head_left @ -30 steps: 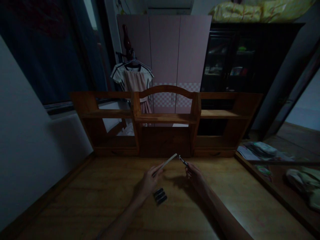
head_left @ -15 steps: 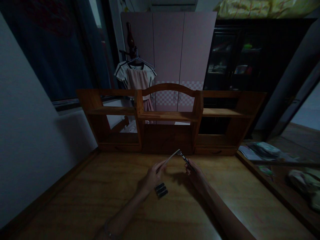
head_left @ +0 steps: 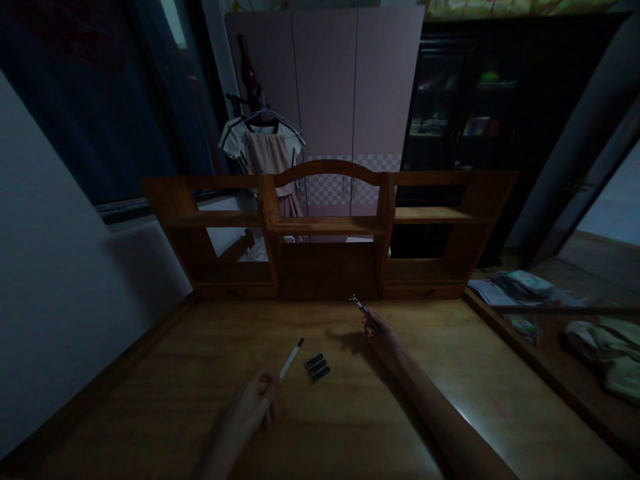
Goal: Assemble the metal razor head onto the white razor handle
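Note:
My left hand [head_left: 257, 399] is closed on one end of a thin white stick [head_left: 290, 361] with a dark tip, low over the wooden table. A slim dark tool [head_left: 364, 311] with a shiny metal end is gripped in my right hand [head_left: 383, 337], its metal end pointing up and left. Between the hands, nearer the left one, a small block of dark cells [head_left: 318, 368], which look like batteries, lies on the table. The stick and the tool are apart.
A wooden shelf unit [head_left: 327, 229] stands along the table's far edge [head_left: 240, 313]. Papers and bags [head_left: 525, 287] lie beyond the right edge, with a pale cloth bundle [head_left: 607, 350] nearby. A white wall [head_left: 65, 267] borders the left side.
My left hand has moved down and left, taking the white stick away from the tool's metal end. My right hand still holds the tool in nearly the same place. The view has shifted slightly.

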A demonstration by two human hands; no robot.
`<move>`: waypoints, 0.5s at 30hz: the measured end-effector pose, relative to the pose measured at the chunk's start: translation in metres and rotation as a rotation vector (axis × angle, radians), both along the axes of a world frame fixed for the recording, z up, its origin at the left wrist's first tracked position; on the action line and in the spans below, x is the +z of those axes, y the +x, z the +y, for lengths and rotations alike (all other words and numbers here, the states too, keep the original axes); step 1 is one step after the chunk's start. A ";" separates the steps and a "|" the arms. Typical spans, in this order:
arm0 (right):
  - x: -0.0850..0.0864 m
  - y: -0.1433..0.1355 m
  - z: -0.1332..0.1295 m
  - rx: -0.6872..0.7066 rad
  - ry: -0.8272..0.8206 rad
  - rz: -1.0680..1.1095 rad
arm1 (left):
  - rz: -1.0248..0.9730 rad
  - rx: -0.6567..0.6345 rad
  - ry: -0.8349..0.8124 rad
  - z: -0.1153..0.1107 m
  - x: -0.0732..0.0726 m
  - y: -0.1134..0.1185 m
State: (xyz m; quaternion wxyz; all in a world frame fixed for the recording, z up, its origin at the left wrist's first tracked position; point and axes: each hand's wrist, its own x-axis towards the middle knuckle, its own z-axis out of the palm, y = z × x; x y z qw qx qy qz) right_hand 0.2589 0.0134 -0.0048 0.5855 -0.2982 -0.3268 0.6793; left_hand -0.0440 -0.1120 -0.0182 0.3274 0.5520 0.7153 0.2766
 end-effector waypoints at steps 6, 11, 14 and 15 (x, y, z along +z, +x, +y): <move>0.001 0.003 -0.003 0.027 -0.023 0.010 | 0.338 -0.093 0.042 -0.005 0.021 0.009; -0.002 0.003 -0.002 0.029 -0.026 0.049 | 0.452 -0.109 0.189 0.007 0.027 0.015; -0.009 0.003 0.002 0.045 -0.015 0.063 | 0.369 -0.166 0.319 0.021 0.028 0.029; -0.012 0.002 0.004 0.047 -0.014 0.069 | 0.300 -0.230 0.315 0.026 0.029 0.035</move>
